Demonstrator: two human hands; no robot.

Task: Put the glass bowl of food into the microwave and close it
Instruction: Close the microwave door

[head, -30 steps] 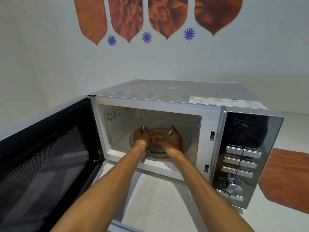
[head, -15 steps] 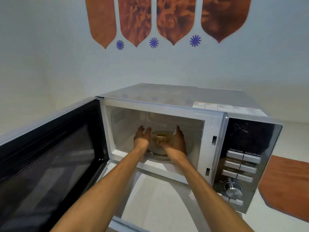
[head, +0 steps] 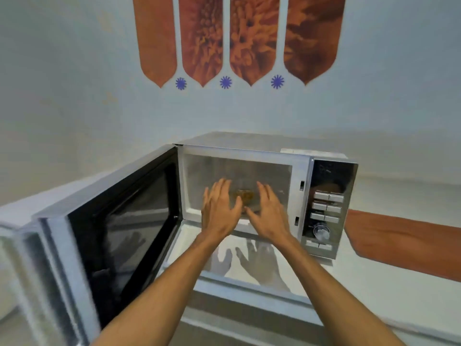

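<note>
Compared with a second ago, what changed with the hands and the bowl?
Both hands let go: the left hand and right hand have drawn back out of the microwave, fingers spread. The bowl stays inside, and the door is still open.

The glass bowl of food sits inside the microwave, low in the middle of its cavity — a small clear bowl holding something orange-brown, blurred. The microwave is silver, its cavity pale. Its dark-windowed door stands swung wide open, hinged at the microwave's left edge.
</note>
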